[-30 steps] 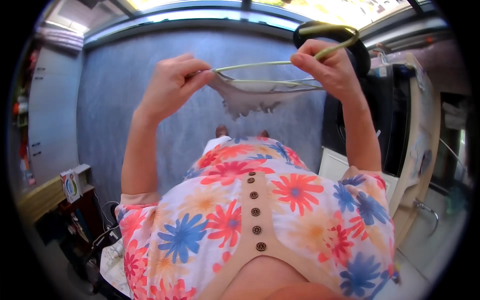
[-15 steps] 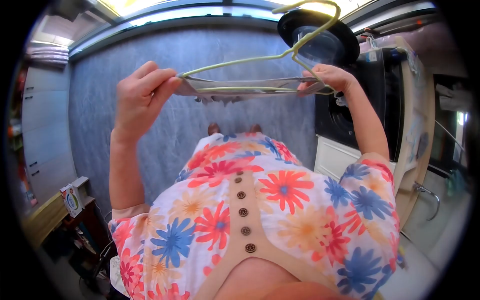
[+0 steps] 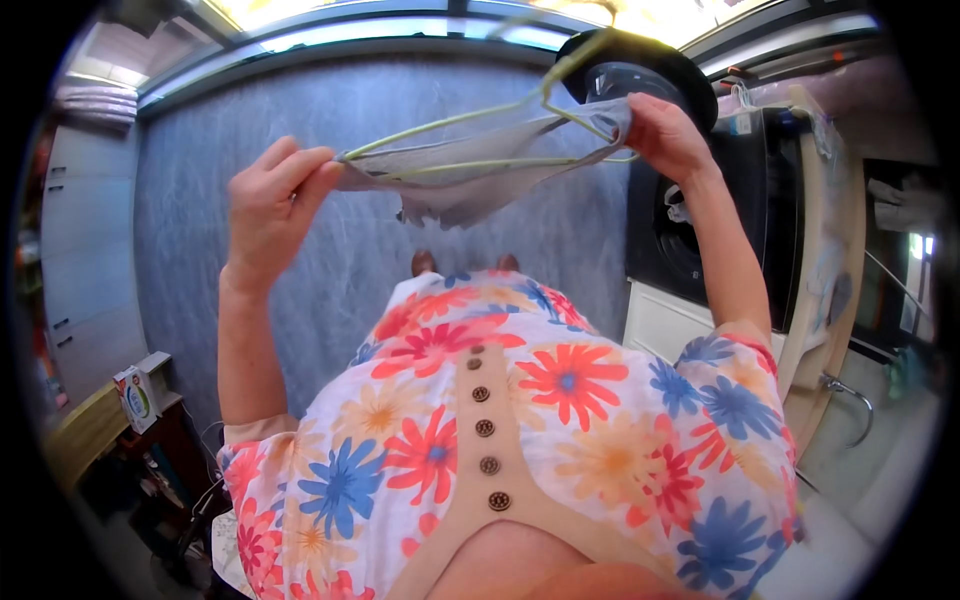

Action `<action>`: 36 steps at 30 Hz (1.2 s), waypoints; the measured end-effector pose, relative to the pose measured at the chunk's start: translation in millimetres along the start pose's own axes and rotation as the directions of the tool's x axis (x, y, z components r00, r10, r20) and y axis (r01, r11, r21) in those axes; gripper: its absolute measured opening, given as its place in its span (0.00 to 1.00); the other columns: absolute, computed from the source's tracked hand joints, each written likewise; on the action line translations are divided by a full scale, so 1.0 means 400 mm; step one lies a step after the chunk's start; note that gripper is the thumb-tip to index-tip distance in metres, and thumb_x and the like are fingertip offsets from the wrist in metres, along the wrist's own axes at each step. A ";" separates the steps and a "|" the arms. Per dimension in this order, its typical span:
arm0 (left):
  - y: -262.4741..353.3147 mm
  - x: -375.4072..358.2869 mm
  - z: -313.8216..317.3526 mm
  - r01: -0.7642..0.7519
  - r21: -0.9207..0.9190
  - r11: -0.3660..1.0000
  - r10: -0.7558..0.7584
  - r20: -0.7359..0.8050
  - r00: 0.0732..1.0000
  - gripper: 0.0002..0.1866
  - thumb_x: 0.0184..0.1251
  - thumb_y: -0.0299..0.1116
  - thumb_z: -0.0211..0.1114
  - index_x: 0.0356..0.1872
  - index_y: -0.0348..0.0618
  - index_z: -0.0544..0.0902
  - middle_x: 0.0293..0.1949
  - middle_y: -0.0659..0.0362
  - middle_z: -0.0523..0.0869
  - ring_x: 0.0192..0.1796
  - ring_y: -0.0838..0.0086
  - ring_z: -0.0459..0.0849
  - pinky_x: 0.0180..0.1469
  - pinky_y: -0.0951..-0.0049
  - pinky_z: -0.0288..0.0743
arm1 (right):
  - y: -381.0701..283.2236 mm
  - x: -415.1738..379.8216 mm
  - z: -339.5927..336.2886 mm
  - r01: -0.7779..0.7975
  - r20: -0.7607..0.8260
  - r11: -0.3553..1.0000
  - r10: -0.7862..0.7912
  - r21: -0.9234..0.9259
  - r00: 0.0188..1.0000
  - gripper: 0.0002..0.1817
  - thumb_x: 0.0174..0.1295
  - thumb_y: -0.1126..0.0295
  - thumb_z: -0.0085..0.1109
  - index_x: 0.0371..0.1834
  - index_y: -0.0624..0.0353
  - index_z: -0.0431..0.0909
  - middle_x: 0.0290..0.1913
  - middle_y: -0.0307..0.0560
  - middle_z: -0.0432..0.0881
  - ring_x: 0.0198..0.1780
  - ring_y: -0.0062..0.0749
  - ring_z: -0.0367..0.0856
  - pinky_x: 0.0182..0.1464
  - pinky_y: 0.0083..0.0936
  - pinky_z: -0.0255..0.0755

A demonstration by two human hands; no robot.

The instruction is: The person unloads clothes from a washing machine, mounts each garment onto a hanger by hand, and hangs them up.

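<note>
Between my hands hangs a thin grey garment (image 3: 490, 190), stretched sideways with a ragged-looking lower edge; its exact kind does not show. A yellow-green clothes hanger (image 3: 440, 128) sits in it, its hook end blurred and pointing up to the right. My left hand (image 3: 280, 205) is closed, pinching the garment's left corner by the hanger's end. My right hand (image 3: 668, 138) is closed on the garment's right edge, pulling it up beside the hanger's other arm.
A black front-loading washing machine (image 3: 735, 240) stands at the right, its round door (image 3: 690, 75) swung open. Farther right is a sink with a tap (image 3: 850, 395). Pale cabinets (image 3: 90, 240) line the left, with a box (image 3: 137, 398) lower down. Blue-grey floor (image 3: 220, 130) lies below.
My right hand has moved up, lifting the garment's right edge. The cloth now hangs lower and shows more. The hanger has shifted slightly left, and my left hand has moved slightly left.
</note>
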State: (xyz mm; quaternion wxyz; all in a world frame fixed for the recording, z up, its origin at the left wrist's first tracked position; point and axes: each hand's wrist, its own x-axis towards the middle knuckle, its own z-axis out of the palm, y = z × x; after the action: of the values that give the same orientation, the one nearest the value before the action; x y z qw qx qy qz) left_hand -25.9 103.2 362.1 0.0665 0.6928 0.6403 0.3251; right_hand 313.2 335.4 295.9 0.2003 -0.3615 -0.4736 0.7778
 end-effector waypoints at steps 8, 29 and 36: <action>-0.022 -0.013 -0.019 0.043 0.043 0.998 -0.037 -0.122 0.992 0.07 0.57 0.28 0.63 0.33 0.34 0.80 0.20 0.61 0.68 0.20 0.80 0.66 0.21 0.81 0.59 | -0.035 -0.003 0.059 0.156 -0.211 0.929 -0.236 -0.337 0.949 0.11 0.59 0.64 0.57 0.39 0.58 0.76 0.31 0.34 0.79 0.31 0.16 0.77 0.34 0.17 0.73; -0.200 0.015 -0.165 0.012 0.047 0.999 0.000 -0.236 0.972 0.07 0.57 0.30 0.63 0.30 0.36 0.80 0.19 0.61 0.71 0.19 0.79 0.70 0.20 0.80 0.62 | -0.133 0.131 0.274 0.315 0.221 0.105 -0.512 -0.943 0.830 0.10 0.54 0.70 0.61 0.40 0.55 0.80 0.27 0.34 0.77 0.27 0.18 0.74 0.33 0.16 0.69; -0.317 -0.008 -0.280 0.013 -0.034 0.999 -0.022 -0.275 0.961 0.05 0.58 0.28 0.63 0.30 0.36 0.81 0.20 0.63 0.74 0.22 0.83 0.71 0.24 0.84 0.63 | -0.206 0.216 0.364 0.449 0.373 0.338 -0.269 -0.827 0.888 0.10 0.58 0.72 0.57 0.43 0.58 0.77 0.37 0.36 0.80 0.38 0.19 0.77 0.43 0.16 0.72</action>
State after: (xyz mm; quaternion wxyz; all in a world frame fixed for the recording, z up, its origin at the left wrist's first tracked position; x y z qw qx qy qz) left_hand -192.9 85.7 383.8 -0.0091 0.6342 0.6439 0.4279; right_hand 144.3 344.7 378.4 0.1022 -0.2299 -0.8952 0.3679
